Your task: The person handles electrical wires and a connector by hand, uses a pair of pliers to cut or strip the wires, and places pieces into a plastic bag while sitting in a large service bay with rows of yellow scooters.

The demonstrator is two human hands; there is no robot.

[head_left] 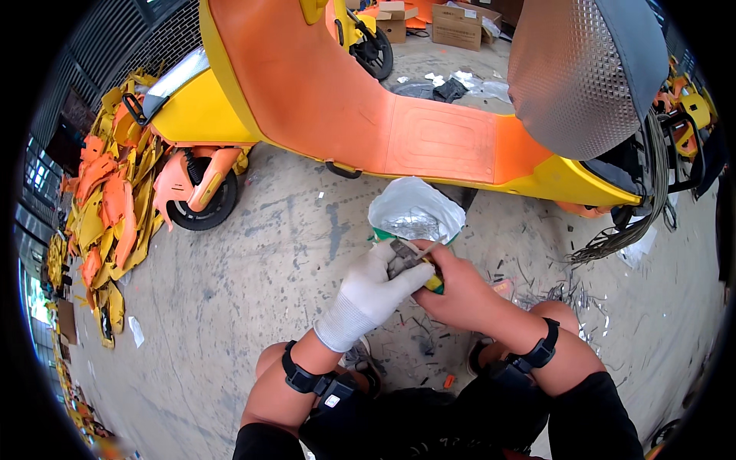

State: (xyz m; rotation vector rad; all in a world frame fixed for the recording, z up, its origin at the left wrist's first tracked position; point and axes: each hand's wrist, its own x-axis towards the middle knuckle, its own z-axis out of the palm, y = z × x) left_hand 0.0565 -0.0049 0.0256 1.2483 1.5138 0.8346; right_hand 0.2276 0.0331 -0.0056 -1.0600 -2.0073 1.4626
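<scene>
My left hand (366, 295), in a white glove, is closed on a small grey metal part (404, 257). My right hand (454, 287), bare, grips a yellow-and-green handled tool (433, 279) against that part, and its fingers are partly hidden behind the work. A thin pale strip or rod runs up from the part between my hands. Just beyond them stands an open white bag (416, 205) with crumpled silvery material inside.
An orange-and-yellow scooter (330, 92) spans ahead, with cables (652, 184) hanging at its right. Piled yellow and orange panels (119, 199) lie left. Cardboard boxes (456, 27) sit at the back. Scraps (583, 307) lie on the concrete floor (192, 322) to my right.
</scene>
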